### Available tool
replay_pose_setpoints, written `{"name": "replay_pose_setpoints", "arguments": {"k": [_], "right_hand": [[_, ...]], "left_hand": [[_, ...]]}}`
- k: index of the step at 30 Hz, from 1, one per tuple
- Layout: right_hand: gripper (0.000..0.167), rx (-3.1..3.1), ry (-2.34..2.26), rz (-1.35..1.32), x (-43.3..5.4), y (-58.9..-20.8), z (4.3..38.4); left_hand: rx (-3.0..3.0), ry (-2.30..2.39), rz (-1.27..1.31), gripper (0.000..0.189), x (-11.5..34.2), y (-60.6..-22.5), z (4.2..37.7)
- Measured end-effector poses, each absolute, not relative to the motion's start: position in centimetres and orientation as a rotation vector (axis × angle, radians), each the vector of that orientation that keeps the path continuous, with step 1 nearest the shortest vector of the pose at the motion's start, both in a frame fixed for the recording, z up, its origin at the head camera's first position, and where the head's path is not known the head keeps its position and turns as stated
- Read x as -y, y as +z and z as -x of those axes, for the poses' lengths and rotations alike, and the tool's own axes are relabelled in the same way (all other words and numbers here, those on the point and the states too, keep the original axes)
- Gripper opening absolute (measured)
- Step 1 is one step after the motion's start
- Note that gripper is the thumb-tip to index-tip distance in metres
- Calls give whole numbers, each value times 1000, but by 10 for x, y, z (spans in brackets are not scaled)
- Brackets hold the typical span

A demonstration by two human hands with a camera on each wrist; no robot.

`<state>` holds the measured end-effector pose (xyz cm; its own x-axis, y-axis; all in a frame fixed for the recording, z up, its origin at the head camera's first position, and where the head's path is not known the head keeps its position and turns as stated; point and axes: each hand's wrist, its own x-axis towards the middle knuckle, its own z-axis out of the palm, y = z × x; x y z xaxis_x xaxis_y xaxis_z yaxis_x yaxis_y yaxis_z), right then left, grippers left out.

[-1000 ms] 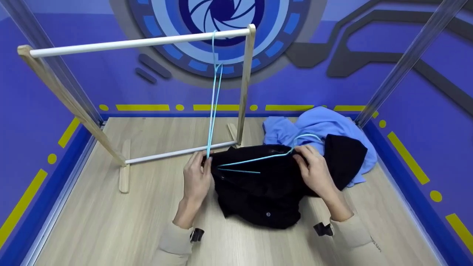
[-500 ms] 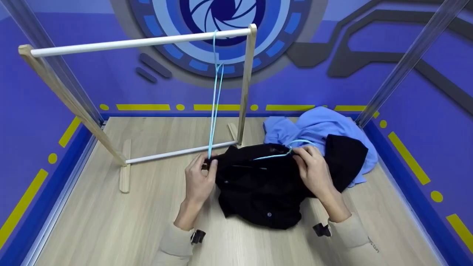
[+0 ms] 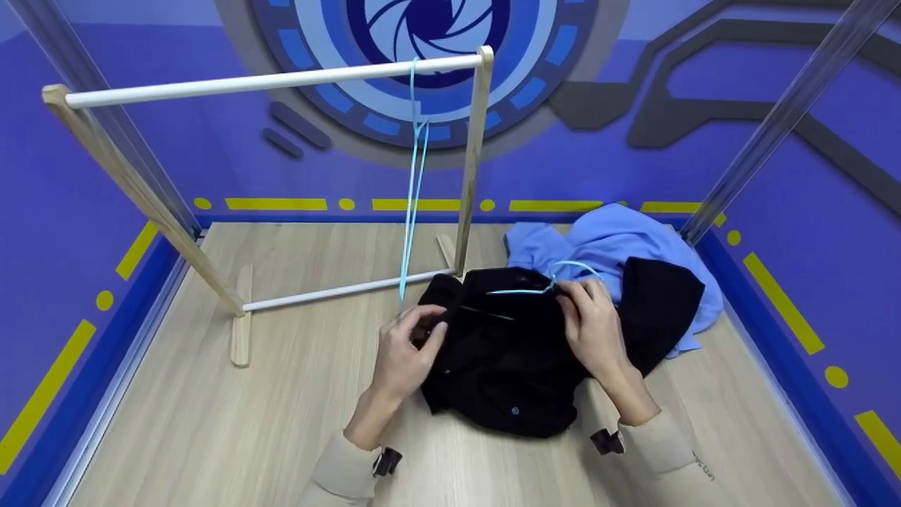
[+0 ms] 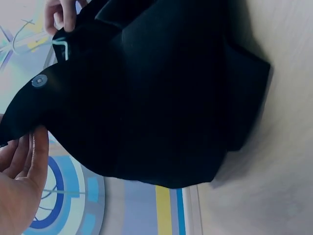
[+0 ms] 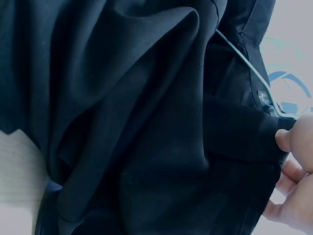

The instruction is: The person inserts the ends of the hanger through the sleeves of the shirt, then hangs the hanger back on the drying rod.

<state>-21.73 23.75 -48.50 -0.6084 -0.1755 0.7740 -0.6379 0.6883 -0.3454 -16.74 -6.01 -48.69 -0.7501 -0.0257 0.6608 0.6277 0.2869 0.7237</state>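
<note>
A black garment with round buttons [image 3: 507, 373] lies bunched between the two hands. The left hand [image 3: 408, 352] holds its left edge between thumb and fingers; a button [image 4: 39, 81] shows close by in the left wrist view. The right hand [image 3: 595, 327] pinches the garment's upper edge, beside a small label [image 5: 265, 99]. A light-blue wire hanger [image 3: 517, 291] sits partly inside the garment, its hook standing out by the right hand's fingers. Cloth hides most of the hanger's lower part.
A wooden rack with a white top rail [image 3: 267, 81] stands at the left, with another light-blue hanger [image 3: 410, 211] hooked over it, its lower end near the left hand. A blue garment [image 3: 626, 232] lies heaped at the back right, partly under black cloth.
The left hand has moved right and inward, folding the garment's left edge over. More of the hanger is now covered by cloth. The right hand has barely moved.
</note>
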Motion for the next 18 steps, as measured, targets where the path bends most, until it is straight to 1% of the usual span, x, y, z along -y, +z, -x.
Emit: {"name": "replay_pose_setpoints", "arguments": {"k": [4,12,18], "right_hand": [[18,2157,827,-615,-234,-486,217],[14,2157,904,-598,-229,-486,217],[13,2144,944,-606,-224,-485,216]], "left_hand": [[2013,-1560,588,21,52,-469,156],[2049,-1568,721,26,41,-494,163],[2061,-1576,781,25,38,-498,161]]}}
